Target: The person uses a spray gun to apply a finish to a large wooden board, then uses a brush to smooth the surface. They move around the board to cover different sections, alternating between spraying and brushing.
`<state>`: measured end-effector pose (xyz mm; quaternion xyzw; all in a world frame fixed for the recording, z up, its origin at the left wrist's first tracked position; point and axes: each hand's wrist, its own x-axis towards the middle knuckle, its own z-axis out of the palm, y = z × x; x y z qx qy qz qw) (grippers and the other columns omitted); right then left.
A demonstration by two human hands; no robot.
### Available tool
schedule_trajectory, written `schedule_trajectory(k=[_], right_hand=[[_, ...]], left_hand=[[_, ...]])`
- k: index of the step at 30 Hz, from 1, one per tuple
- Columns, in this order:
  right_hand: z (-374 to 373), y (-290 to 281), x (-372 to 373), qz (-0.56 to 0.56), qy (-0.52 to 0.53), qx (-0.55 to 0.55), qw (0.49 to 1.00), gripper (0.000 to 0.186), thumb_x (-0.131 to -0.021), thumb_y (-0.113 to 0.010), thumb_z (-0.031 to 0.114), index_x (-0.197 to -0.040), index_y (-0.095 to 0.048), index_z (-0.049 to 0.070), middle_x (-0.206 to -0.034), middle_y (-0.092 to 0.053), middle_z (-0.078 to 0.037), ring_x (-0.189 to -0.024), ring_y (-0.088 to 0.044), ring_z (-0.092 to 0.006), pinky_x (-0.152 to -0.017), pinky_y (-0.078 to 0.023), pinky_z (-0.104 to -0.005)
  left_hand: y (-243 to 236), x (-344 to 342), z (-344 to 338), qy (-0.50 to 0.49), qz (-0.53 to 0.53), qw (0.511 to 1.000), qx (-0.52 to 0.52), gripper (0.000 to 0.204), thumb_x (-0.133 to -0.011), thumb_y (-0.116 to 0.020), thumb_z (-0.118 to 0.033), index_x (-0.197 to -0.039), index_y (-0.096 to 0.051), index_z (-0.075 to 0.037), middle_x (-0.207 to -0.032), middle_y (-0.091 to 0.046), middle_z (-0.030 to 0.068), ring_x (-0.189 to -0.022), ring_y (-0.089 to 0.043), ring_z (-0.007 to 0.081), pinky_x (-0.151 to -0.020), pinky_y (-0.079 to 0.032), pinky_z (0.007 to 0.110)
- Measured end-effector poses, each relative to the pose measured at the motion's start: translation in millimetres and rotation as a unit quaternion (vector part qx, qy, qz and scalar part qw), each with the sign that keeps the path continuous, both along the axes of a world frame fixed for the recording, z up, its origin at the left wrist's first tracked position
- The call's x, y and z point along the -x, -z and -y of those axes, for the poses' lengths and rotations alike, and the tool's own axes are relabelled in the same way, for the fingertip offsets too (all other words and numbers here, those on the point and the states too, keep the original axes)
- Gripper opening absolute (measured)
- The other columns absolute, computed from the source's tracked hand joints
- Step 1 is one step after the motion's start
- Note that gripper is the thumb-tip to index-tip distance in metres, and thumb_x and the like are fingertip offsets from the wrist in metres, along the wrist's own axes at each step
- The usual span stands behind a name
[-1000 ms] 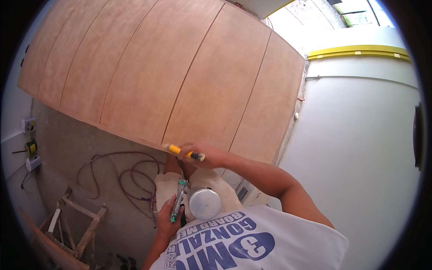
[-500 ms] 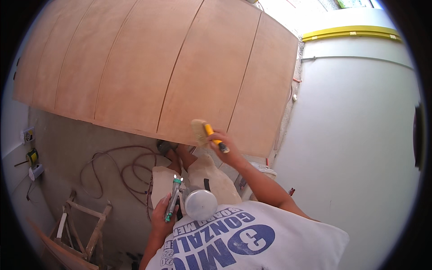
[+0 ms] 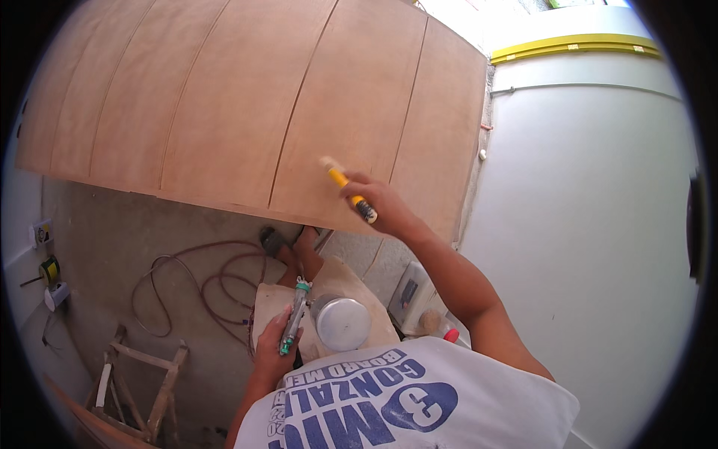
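My left hand (image 3: 274,341) is closed around a silver spray gun (image 3: 298,310) with teal parts, low at my lap, its round metal cup (image 3: 343,324) beside it. My right hand (image 3: 380,203) grips a brush (image 3: 336,176) with a yellow and black handle, its pale bristles over the large plywood panel (image 3: 209,112), which has long straight lines across it. Whether the bristles touch the wood I cannot tell. My feet show just below the panel's near edge.
Coiled hoses (image 3: 205,277) lie on the concrete floor. A wooden stand (image 3: 149,359) is at lower left, small objects (image 3: 49,266) along the left wall. At right are a pale wall or board (image 3: 576,209), a yellow rail (image 3: 568,45) and a container (image 3: 409,292) beside my legs.
My right hand with the brush has moved up from near my knees over the panel. My left hand still holds the spray gun low. The view has shifted slightly.
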<state>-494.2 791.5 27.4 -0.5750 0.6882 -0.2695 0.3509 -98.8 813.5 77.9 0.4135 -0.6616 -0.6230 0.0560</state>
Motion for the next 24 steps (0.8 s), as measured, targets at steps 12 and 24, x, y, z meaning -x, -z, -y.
schedule_trajectory(k=[12,24], right_hand=[[56.3,25.7,-59.5,0.122,-0.208,-0.125,0.962,0.022,-0.087,-0.069,0.002,-0.108,-0.067,0.008,-0.134,-0.063,-0.022,-0.115,-0.064,-0.0421,-0.096,-0.052,-0.0456],[21.7,9.7,-118.5,0.233,-0.221,-0.144,0.936,0.016,-0.088,-0.072,0.005,-0.104,-0.071,0.006,-0.12,-0.072,-0.016,-0.114,-0.066,-0.0361,-0.101,-0.052,-0.0399]], left_hand=[[-1.5,-5.8,-12.2,-0.052,-0.007,0.998,0.018,0.059,-0.091,-0.077,-0.006,-0.146,-0.056,-0.002,-0.123,-0.069,0.0238,-0.11,-0.07,0.0396,-0.092,-0.056,0.041],[3.7,-27.6,-47.2,-0.01,0.009,1.0,0.019,0.06,-0.09,-0.076,-0.006,-0.146,-0.056,-0.005,-0.125,-0.069,0.0231,-0.11,-0.07,0.0408,-0.091,-0.057,0.043]])
